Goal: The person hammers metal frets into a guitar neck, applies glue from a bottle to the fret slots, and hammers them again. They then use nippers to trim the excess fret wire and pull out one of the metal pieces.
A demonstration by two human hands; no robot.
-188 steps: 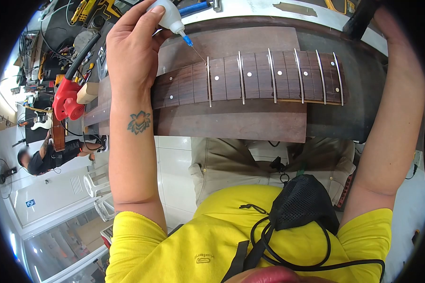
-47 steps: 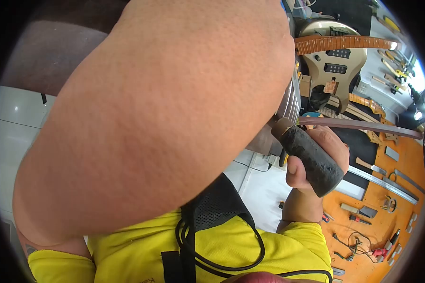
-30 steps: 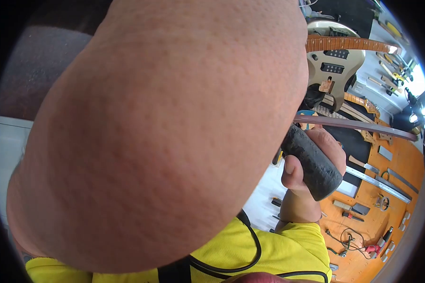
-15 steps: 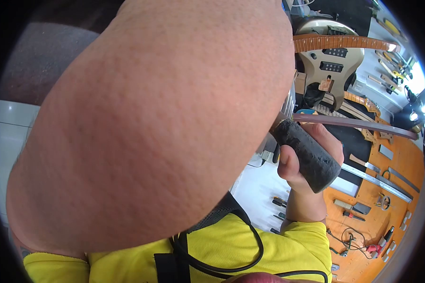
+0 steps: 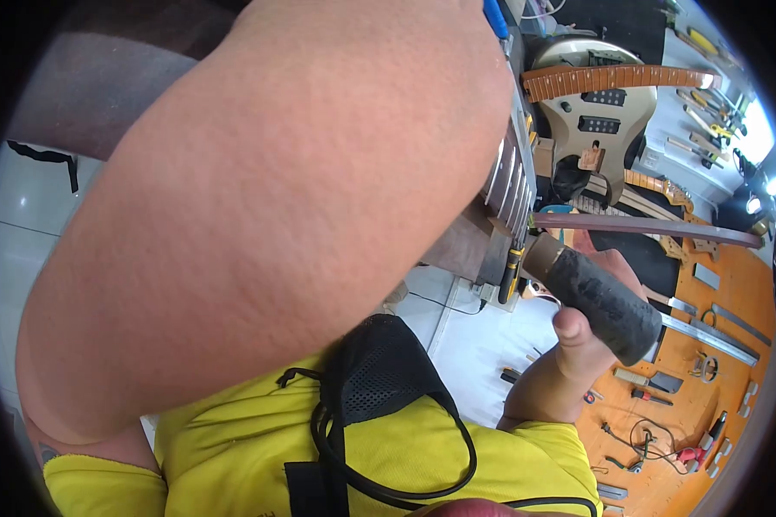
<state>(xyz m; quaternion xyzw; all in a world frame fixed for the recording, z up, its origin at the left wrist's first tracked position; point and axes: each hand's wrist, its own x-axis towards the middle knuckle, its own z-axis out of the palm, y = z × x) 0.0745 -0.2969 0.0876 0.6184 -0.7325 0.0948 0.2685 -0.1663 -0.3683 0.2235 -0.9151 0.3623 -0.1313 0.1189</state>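
Note:
My left arm (image 5: 259,224) fills the middle of the view with its forearm and elbow, and the left hand is out of sight. To the right, my right hand (image 5: 591,345) is closed around a thick black cylindrical tool (image 5: 608,302) with a worn surface and a brown end. The handle or working part beneath it cannot be made out. Just left of this tool lies part of a fretted guitar neck (image 5: 510,172), partly covered by my arm. A yellow-and-black tool handle (image 5: 510,274) sits below the neck, near the tool's brown end.
A pale guitar body (image 5: 569,129) with a loose fretted neck (image 5: 616,82) across it lies at upper right. A long dark reddish strip (image 5: 655,227) runs beside my right hand. Several tools, including a cleaver-like blade (image 5: 664,382), hang on the orange board (image 5: 603,426).
My right hand and the black cylindrical tool have shifted right and slightly down. My left arm has moved a little left, uncovering more of the fretted neck and the yellow-and-black handle.

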